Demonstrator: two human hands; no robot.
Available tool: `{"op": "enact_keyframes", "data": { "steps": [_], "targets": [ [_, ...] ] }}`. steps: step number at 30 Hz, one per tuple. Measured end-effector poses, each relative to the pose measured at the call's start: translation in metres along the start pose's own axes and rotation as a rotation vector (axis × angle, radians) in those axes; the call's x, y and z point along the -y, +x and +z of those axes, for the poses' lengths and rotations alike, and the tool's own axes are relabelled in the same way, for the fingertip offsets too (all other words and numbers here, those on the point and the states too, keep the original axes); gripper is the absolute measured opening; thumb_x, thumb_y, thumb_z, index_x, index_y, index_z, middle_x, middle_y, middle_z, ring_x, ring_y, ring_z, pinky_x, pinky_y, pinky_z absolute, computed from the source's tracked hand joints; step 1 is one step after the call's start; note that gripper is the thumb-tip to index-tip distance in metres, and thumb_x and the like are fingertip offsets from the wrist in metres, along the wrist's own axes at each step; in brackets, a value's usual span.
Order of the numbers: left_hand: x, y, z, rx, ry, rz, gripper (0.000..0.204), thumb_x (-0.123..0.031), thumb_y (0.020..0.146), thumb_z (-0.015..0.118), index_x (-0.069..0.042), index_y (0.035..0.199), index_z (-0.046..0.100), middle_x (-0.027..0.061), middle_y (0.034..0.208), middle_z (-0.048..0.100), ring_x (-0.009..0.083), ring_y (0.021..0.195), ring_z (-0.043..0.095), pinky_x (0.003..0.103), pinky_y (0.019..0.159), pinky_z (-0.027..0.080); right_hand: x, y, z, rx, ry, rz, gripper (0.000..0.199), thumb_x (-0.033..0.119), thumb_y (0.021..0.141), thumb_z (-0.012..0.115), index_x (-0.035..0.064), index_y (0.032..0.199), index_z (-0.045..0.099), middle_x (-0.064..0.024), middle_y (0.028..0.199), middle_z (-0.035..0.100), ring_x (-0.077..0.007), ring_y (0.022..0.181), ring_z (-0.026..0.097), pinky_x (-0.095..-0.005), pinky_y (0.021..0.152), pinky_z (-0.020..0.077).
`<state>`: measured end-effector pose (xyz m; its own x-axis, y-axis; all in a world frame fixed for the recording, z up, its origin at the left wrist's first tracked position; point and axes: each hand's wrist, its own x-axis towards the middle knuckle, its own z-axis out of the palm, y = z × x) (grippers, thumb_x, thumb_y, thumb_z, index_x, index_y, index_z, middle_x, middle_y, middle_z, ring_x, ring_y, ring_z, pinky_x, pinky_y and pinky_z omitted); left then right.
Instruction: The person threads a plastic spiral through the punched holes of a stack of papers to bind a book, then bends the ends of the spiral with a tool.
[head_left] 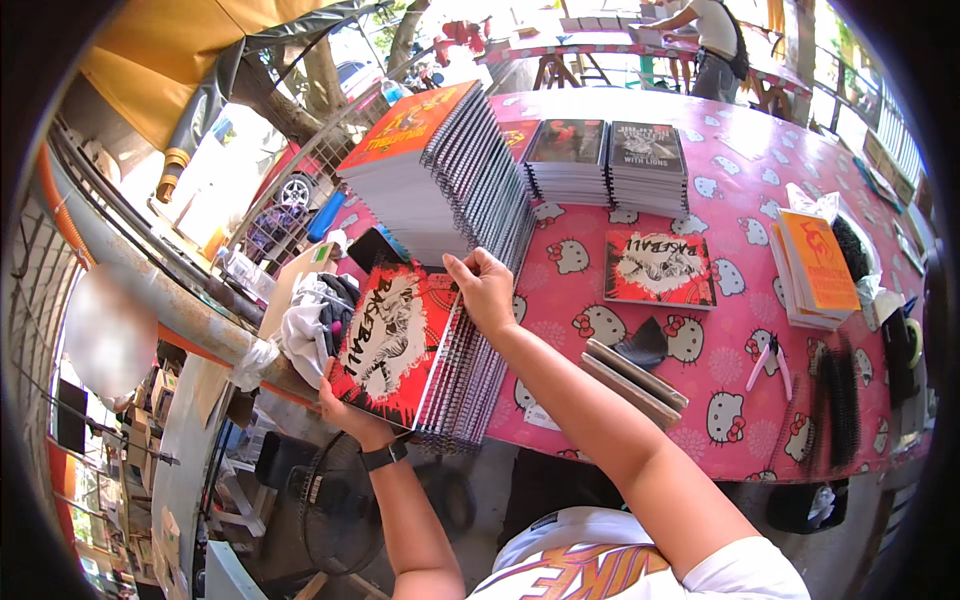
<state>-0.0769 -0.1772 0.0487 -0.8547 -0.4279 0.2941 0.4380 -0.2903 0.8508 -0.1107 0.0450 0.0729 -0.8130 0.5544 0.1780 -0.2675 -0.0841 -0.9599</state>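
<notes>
A spiral notebook [393, 345] with a red, black and white illustrated cover lies on top of a stack of wire-bound notebooks at the table's left edge. My left hand [352, 415] is closed around its near left corner, thumb along the edge. At the far right corner, by the wire binding, my right hand [484, 292] pinches the notebook with fingers bent. Just beyond stands a taller stack of spiral notebooks [410, 125] with orange covers. A dark phone-like object [375, 248] sits between the two stacks.
The pink patterned table [570, 375] also bears dark-covered notebook stacks [648, 165], a loose red-covered pad [660, 268], wooden bars [630, 385], pink-handled pliers [770, 365], black binding coils [838, 405] and orange-covered booklets [815, 265]. A metal pipe [190, 310] runs along the left. Another person [715, 40] stands far off.
</notes>
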Motion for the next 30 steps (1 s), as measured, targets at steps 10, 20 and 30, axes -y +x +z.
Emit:
{"op": "enact_keyframes", "data": {
  "steps": [10,20,30],
  "targets": [
    [0.013,0.007,-0.002,-0.014,0.232,0.186,0.042,-0.025,0.092,0.038,0.008,0.106,0.059,0.0143,0.099,0.063,0.0222,0.082,0.062,0.032,0.076,0.049,0.016,0.014,-0.024,0.238,-0.240,0.068,0.044,0.041,0.088,0.056,-0.0014,0.085,0.066,-0.0120,0.060,0.059,-0.0184,0.058,0.058,-0.0341,0.059,0.0449],
    [-0.071,-0.049,0.013,-0.263,0.337,0.583,0.036,-0.018,0.093,0.040,0.005,0.120,0.048,0.0126,0.126,0.049,0.0207,0.115,0.047,0.034,0.095,0.037,0.011,0.049,-0.340,-0.335,-1.139,-0.135,0.040,0.038,0.080,0.065,-0.0008,0.088,0.066,-0.0170,0.085,0.067,-0.0304,0.083,0.064,-0.0396,0.075,0.0484],
    [-0.053,-0.174,0.117,0.688,0.185,0.590,0.038,-0.017,0.077,0.063,-0.001,0.110,0.052,0.0177,0.121,0.048,0.0304,0.114,0.044,0.043,0.097,0.034,-0.005,0.018,-0.421,-0.483,-0.866,-0.215,0.022,0.011,0.070,0.073,-0.0002,0.084,0.061,-0.0043,0.071,0.062,-0.0126,0.062,0.054,-0.0288,0.058,0.0436]
  ]
}}
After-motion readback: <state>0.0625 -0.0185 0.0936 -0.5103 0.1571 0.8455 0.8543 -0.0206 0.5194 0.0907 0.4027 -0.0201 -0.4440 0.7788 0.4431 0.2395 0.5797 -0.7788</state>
